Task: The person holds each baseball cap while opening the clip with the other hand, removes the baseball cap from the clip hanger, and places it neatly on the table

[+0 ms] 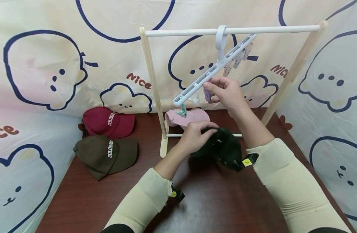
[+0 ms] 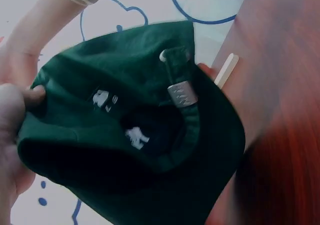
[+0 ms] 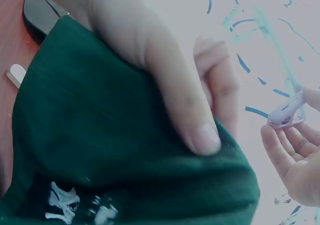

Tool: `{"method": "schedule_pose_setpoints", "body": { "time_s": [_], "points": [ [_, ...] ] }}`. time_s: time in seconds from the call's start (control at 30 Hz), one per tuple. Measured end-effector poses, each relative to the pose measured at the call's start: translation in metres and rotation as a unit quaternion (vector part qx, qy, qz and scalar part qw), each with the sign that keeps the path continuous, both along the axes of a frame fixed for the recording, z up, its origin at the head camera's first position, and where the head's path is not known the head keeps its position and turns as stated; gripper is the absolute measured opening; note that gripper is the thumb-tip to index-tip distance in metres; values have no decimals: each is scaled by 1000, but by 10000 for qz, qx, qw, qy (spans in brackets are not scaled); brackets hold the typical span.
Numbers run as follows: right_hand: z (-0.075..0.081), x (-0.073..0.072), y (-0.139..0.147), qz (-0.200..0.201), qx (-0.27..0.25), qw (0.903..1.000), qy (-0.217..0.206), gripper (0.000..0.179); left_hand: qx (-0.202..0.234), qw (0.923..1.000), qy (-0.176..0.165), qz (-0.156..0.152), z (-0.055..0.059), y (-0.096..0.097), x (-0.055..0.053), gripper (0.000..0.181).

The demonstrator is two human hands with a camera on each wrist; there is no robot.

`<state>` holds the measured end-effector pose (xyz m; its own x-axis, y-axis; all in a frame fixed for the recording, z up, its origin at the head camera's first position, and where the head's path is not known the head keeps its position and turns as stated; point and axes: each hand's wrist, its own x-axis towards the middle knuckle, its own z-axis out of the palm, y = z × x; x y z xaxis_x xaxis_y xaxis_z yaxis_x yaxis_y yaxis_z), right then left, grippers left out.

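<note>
My left hand (image 1: 197,136) pinches the edge of a dark green cap (image 1: 222,149) between thumb and fingers, holding it above the table. The left wrist view shows the cap's strap with a metal buckle (image 2: 182,94) and its dark inside. Higher up, my right hand (image 1: 228,94) pinches a purple clip (image 1: 207,92) below a pale blue hanger bar (image 1: 214,69). In the right wrist view, this clip (image 3: 287,112) lies between thumb and fingers. A teal clip (image 1: 182,111) hangs at the bar's near end. The cap is apart from the clip.
The hanger's hook (image 1: 220,38) goes over a white rail (image 1: 181,32) on a wooden stand (image 1: 151,74). A pink cap (image 1: 196,116) is behind the teal clip; whether it hangs is unclear. Red (image 1: 101,121) and brown (image 1: 99,153) caps lie on the table (image 1: 114,207) at left.
</note>
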<state>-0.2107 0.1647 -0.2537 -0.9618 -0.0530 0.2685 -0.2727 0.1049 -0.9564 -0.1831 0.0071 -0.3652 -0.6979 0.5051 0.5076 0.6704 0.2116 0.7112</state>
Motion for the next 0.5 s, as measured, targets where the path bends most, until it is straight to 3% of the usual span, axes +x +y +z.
{"method": "schedule_pose_setpoints", "body": {
  "time_s": [0.3,0.5],
  "points": [
    [1,1,-1,64,69,9999,68,30,-486,9906,-926,-884,-11,-47,7,18],
    [-2,8,4,-161,308,9993,158,37,-840,9822,-1237,-1140,-32,-68,12,21]
  ]
}}
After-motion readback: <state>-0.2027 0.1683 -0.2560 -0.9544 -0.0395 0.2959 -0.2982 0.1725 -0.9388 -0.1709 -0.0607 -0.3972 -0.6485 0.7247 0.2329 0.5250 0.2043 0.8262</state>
